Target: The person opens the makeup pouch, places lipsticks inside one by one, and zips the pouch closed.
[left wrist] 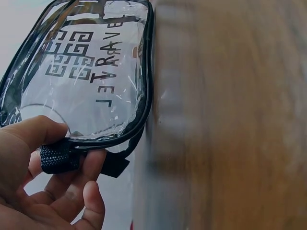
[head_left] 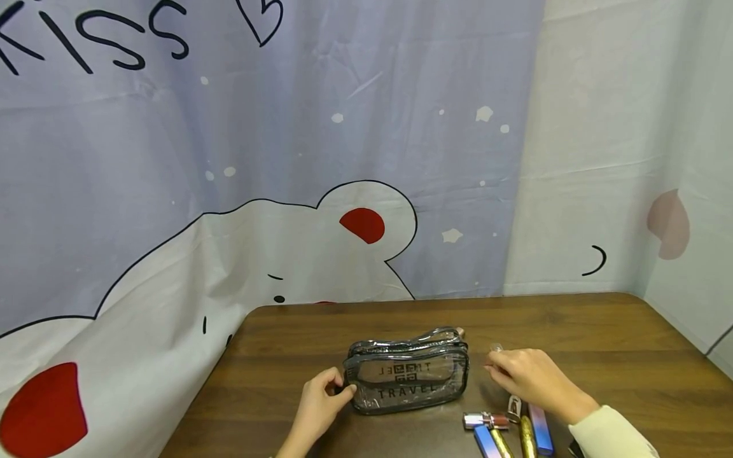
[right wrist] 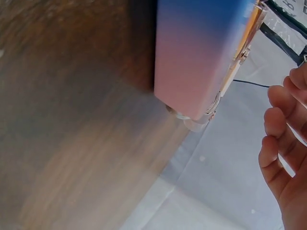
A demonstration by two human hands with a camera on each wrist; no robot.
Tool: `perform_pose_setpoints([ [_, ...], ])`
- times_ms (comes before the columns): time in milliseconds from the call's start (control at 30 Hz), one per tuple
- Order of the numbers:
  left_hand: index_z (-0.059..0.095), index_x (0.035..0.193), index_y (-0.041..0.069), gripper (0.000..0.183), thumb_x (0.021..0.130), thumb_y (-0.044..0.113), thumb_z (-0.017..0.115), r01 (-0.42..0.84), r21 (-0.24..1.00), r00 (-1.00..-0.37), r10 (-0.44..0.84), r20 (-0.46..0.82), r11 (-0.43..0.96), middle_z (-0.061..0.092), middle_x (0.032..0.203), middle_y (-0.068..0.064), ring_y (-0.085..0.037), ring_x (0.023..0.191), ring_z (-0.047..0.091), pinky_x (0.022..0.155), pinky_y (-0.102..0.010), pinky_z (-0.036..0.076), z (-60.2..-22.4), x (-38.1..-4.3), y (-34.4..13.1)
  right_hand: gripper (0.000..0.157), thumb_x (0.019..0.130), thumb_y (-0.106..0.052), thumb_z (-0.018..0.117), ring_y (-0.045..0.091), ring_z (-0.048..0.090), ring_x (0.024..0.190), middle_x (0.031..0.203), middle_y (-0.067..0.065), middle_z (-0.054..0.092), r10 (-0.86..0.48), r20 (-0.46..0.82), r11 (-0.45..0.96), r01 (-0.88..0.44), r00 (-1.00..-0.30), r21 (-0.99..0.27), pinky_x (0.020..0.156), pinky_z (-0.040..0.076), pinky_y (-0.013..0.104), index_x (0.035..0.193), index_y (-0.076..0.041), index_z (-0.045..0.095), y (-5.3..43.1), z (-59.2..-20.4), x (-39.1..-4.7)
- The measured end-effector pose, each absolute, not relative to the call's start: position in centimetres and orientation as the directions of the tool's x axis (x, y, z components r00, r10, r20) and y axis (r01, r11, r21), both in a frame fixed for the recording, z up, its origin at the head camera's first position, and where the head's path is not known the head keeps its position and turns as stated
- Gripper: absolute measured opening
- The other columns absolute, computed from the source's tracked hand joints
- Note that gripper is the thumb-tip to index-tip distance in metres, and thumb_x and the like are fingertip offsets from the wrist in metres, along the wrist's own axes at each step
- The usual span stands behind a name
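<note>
Glossy clear plastic pouch (head_left: 406, 375), coarse woven cloth tab (left wrist: 60, 158), smooth wood-grain tabletop (head_left: 286, 343), wrinkled cloth backdrop (head_left: 401, 127)

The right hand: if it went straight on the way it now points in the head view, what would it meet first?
Probably the facing end of the clear pouch: the right hand points toward it across a visible gap, though depth is hard to judge.

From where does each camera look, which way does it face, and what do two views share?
Head: on the head, facing forward and down over table and pouch; left hand, right hand and sleeve show.
Left wrist: on that wrist, facing the pouch; the left hand shows, gripping it.
Right wrist: on that wrist, facing a pink-blue box; right fingers show.
Head and left wrist share the pouch and left hand.
</note>
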State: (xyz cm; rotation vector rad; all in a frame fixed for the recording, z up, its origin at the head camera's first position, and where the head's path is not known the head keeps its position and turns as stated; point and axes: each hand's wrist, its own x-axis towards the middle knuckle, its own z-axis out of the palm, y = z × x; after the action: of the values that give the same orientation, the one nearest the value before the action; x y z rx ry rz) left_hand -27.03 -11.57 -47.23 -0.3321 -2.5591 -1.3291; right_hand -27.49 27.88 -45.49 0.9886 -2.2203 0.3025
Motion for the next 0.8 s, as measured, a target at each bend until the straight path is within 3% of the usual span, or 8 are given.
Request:
perform_pose_setpoints([
  [433,0.054,0.074,0.009,0.024,0.079,0.016,0.077,0.265,0.785,-0.96,0.082,0.266,0.56,0.049,0.069,0.002,-0.002,0.059,0.039,0.054,-0.019,0.034,-47.4,-27.1,-12.1,0.028,0.071,-0.007,0.078,-0.014,0.031,0.053,0.066,-0.02,0.058,-0.583,0.613,0.708,-0.703,-0.533,0.063,0.045,0.028,0.009,0.074,-0.024,0.057,28.3,-44.8,-26.8],
  [800,0.058,0.081,0.009,0.021,0.08,0.018,0.076,0.26,0.773,-0.961,0.078,0.264,0.579,0.038,0.063,0.006,-0.003,0.056,0.035,0.053,-0.02,0.031,-47.2,-27.4,-12.4,0.019,0.075,-0.008,0.078,-0.01,0.048,0.061,0.074,-0.016,0.062,-0.576,0.539,0.726,-0.688,-0.614,-0.008,0.05,0.04,0.015,0.077,-0.022,0.065,28.3,-44.0,-25.6],
])
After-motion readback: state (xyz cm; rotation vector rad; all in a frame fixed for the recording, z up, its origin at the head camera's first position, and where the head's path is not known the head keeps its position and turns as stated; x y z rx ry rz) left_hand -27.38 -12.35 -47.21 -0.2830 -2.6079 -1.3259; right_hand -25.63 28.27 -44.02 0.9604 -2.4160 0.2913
